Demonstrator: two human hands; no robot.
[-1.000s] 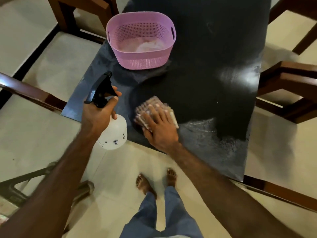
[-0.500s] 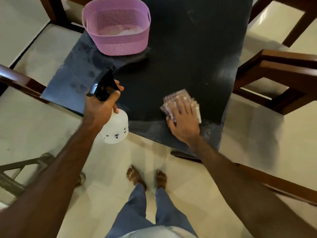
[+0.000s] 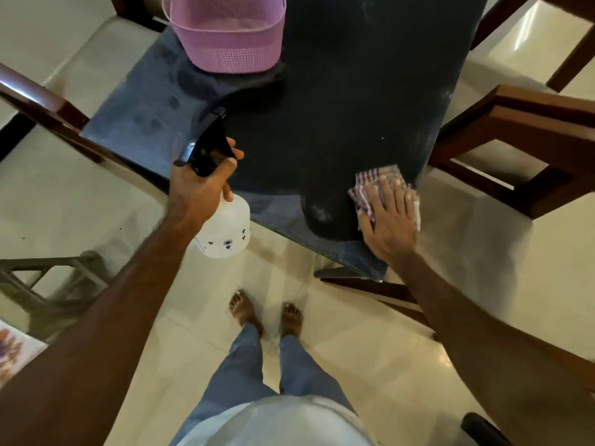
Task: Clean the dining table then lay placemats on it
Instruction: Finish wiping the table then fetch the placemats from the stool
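The dark dining table [image 3: 338, 101] fills the upper middle of the view. My right hand [image 3: 388, 220] lies flat with straight fingers on a folded purple-and-white checked cloth [image 3: 370, 183], pressing it onto the table's near right corner. My left hand [image 3: 199, 188] grips the neck of a white spray bottle [image 3: 225, 233] with a black trigger head, held in the air at the table's near edge. Wet streaks show on the tabletop at the left and near edges.
A pink plastic basket [image 3: 231, 43] stands on the far left part of the table. Wooden chairs stand at the right [image 3: 521, 130] and left [image 3: 45, 104]. My bare feet are on the tiled floor below the table's near edge.
My right hand has slid the cloth rightward along the near edge, from near the bottle to the table's right corner. The left hand still holds the bottle in about the same place.
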